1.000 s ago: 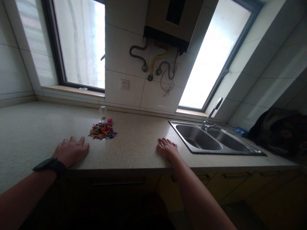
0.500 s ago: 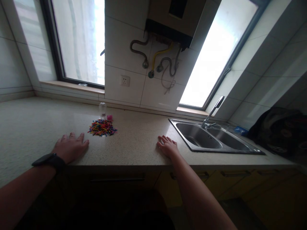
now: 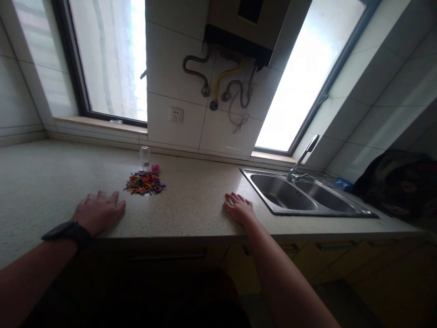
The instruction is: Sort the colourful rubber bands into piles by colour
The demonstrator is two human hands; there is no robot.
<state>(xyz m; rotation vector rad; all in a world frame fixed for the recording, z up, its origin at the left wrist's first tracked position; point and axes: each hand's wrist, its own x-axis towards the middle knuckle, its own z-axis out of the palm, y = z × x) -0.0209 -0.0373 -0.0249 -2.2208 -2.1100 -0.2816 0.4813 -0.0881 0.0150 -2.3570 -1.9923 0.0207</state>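
Observation:
My left hand (image 3: 97, 212) lies flat and open on the speckled countertop (image 3: 191, 205), fingers spread, with a black watch on the wrist. My right hand (image 3: 239, 208) rests open on the counter near its front edge, just left of the sink. Neither hand holds anything. A small heap of many-coloured little pieces (image 3: 144, 182) sits beyond the left hand, apart from it. Behind the heap stand a small clear jar (image 3: 145, 157) and a pink lid or cap (image 3: 155, 168).
A steel double sink (image 3: 307, 198) with a tap (image 3: 302, 157) is set in the counter to the right. A dark bag (image 3: 398, 182) lies at the far right. Windows, a wall socket (image 3: 176, 114) and hoses under a water heater are behind. Cabinet drawers run below.
Both hands stay flat where they were. Only the view has shifted slightly as my head moved.

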